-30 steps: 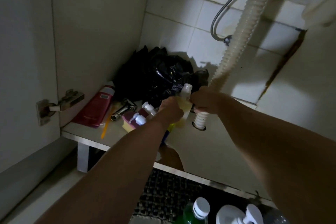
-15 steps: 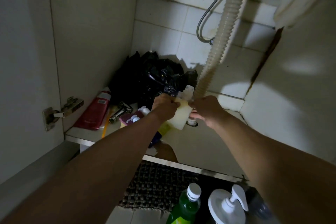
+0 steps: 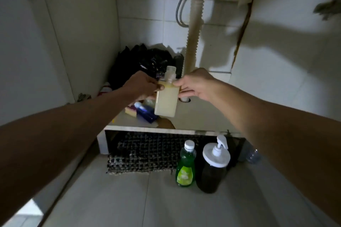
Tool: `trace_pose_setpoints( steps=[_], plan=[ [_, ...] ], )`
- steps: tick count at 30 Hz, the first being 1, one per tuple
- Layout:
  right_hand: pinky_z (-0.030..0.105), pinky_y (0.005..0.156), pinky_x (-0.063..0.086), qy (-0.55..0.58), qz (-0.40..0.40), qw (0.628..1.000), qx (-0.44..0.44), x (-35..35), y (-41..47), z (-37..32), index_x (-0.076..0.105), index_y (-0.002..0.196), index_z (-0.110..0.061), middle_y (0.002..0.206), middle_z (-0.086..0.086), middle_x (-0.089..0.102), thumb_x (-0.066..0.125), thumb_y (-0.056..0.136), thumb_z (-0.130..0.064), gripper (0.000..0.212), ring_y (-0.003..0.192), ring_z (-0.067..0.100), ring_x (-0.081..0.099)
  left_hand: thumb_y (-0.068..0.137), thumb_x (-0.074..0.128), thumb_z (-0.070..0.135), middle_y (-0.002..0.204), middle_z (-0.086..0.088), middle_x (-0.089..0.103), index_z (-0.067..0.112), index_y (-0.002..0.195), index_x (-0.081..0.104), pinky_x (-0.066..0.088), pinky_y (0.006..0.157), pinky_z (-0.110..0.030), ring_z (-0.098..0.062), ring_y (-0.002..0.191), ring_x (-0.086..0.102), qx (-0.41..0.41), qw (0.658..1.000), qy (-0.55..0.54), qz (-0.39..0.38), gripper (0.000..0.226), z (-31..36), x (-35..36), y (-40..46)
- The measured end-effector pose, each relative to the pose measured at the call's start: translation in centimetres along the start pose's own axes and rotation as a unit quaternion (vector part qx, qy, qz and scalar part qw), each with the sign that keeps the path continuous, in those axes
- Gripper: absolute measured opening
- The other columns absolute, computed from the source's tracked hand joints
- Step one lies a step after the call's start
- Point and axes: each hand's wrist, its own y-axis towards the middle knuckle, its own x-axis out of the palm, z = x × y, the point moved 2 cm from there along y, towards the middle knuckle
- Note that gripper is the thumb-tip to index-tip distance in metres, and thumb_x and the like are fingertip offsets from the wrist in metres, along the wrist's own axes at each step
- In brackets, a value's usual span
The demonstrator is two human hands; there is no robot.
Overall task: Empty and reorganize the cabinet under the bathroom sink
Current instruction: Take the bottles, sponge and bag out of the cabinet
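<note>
Left hand (image 3: 142, 84) and right hand (image 3: 195, 84) both grip pale bottle (image 3: 167, 102) above cabinet shelf (image 3: 199, 116); tiled wall (image 3: 147, 24) behind hands, floor (image 3: 129, 199) and woven mat (image 3: 145, 153) below.

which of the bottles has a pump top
The dark bottle on the floor, right of the green bottle; its white pump sets it apart. The others have plain caps.

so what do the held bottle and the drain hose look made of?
Held bottle: translucent matte plastic, probably; pale yellowish liquid shows through. Drain hose: ribbed, off-white flexible plastic, judging by its corrugations. Both hands grip the bottle.
</note>
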Motion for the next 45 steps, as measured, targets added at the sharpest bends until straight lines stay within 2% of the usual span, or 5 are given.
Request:
trace_pose_setpoints(
  steps=[27, 30, 36, 41, 45],
  plan=[
    [0.043, 0.081, 0.062, -0.107, 0.068, 0.984, 0.127, 7.8, -7.4, 25.1, 0.074, 0.073, -0.025, 0.086, 0.007, 0.077, 0.078, 0.078, -0.014, 0.013, 0.08, 0.024, 0.075, 0.071, 0.084, 0.024, 0.049, 0.004, 0.059, 0.009, 0.064, 0.075, 0.049, 0.059, -0.026, -0.007, 0.042, 0.049, -0.114, 0.972, 0.189, -0.078, 0.019, -20.2, 10.5, -11.6],
    [0.036, 0.086, 0.061, -0.148, 0.047, 0.981, 0.117, 7.5, -7.4, 25.4, 0.078, 0.097, -0.016, 0.098, 0.008, 0.077, 0.078, 0.079, -0.01, 0.019, 0.086, 0.02, 0.074, 0.071, 0.084, 0.025, 0.042, 0.007, 0.05, 0.008, 0.056, 0.069, 0.039, 0.053, -0.023, 0.0, 0.032, 0.037, -0.105, 0.963, 0.215, -0.121, 0.028, -20.4, 10.8, -11.5],
    [0.025, 0.055, 0.043, -0.364, -0.067, 0.923, 0.106, 6.6, -6.5, 21.4, 0.052, 0.073, -0.01, 0.074, 0.003, 0.051, 0.055, 0.092, -0.001, 0.022, 0.064, 0.015, 0.052, 0.076, 0.082, 0.013, 0.104, -0.013, 0.073, 0.004, 0.104, 0.074, 0.057, 0.085, -0.033, -0.022, 0.094, 0.07, -0.109, 0.898, 0.296, -0.306, 0.03, -17.5, 8.8, -9.9],
    [0.039, 0.064, 0.064, -0.348, -0.085, 0.929, 0.095, 5.7, -3.9, 13.4, 0.07, 0.091, 0.007, 0.074, 0.019, 0.074, 0.065, 0.086, 0.001, 0.009, 0.062, 0.027, 0.075, 0.087, 0.06, 0.004, 0.072, -0.018, 0.066, -0.002, 0.083, 0.069, 0.058, 0.062, -0.033, -0.025, 0.059, 0.061, -0.157, 0.939, 0.246, -0.181, 0.011, -13.2, 4.1, -6.8],
    [0.041, 0.068, 0.064, -0.288, -0.049, 0.956, 0.022, 5.3, 0.0, 7.2, 0.071, 0.096, 0.004, 0.079, 0.021, 0.075, 0.063, 0.087, -0.001, 0.013, 0.069, 0.028, 0.076, 0.091, 0.06, 0.022, 0.084, -0.019, 0.073, -0.002, 0.099, 0.069, 0.062, 0.069, -0.04, -0.032, 0.072, 0.072, -0.152, 0.976, 0.158, -0.002, 0.027, -11.1, 0.7, -3.3]
  ],
)
